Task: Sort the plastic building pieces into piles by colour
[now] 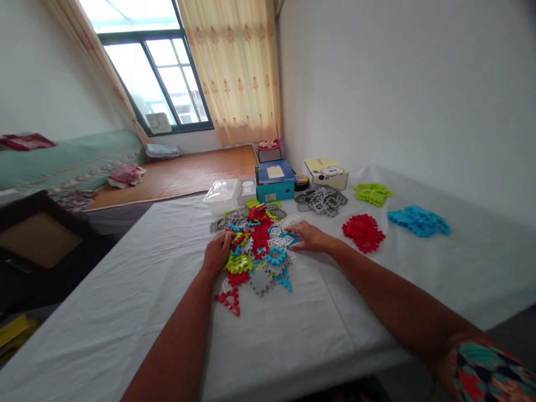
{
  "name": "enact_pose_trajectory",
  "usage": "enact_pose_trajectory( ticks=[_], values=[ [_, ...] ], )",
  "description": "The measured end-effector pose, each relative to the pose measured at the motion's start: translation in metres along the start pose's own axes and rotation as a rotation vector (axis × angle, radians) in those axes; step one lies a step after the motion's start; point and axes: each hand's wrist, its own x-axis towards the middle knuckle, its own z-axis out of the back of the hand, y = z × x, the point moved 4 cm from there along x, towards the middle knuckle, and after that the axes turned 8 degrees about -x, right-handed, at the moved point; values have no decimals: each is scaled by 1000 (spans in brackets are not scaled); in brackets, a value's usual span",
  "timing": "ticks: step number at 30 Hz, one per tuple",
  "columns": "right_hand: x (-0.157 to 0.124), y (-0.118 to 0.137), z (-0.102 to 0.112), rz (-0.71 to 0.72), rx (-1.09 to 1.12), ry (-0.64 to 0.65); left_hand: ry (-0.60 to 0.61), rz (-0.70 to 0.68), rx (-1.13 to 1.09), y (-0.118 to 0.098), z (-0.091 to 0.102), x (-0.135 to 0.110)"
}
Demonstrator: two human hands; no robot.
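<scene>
A mixed heap of flat plastic interlocking pieces with notched edges lies in front of me, in red (pixel 260 245), blue, lime green (pixel 239 263), grey (pixel 262 281) and white (pixel 281 239). My left hand (pixel 217 252) rests against the heap's left edge with its fingers curled together; whatever they hold is hidden. At the right edge, my right hand (pixel 309 237) has thumb and forefinger apart around blue and white pieces, touching them. A red triangular piece (pixel 229 301) lies nearest to me, below the left hand.
Sorted piles stand apart to the right: grey (pixel 323 200), lime green (pixel 372 193), red (pixel 363 232) and blue (pixel 419 220). Behind the heap are a clear plastic container (pixel 223 192), a blue box (pixel 275 180) and a yellow-white box (pixel 326 173). A white cloth (pixel 159 290) covers the table.
</scene>
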Motion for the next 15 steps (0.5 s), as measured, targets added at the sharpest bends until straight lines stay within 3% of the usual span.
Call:
enact_pose_trajectory(
  ticks=[3,7,11,15],
  values=[
    [0,7,2,55,-10,-48,-6,6,0,0,0,0],
    [-4,28,15,155,-15,-205,-5,6,2,-2,1,0],
    [-5,52,24,291,-76,-256,-6,-2,-1,-2,1,0],
    [-5,48,31,219,-2,-344,-10,0,-5,-1,1,0]
  ],
)
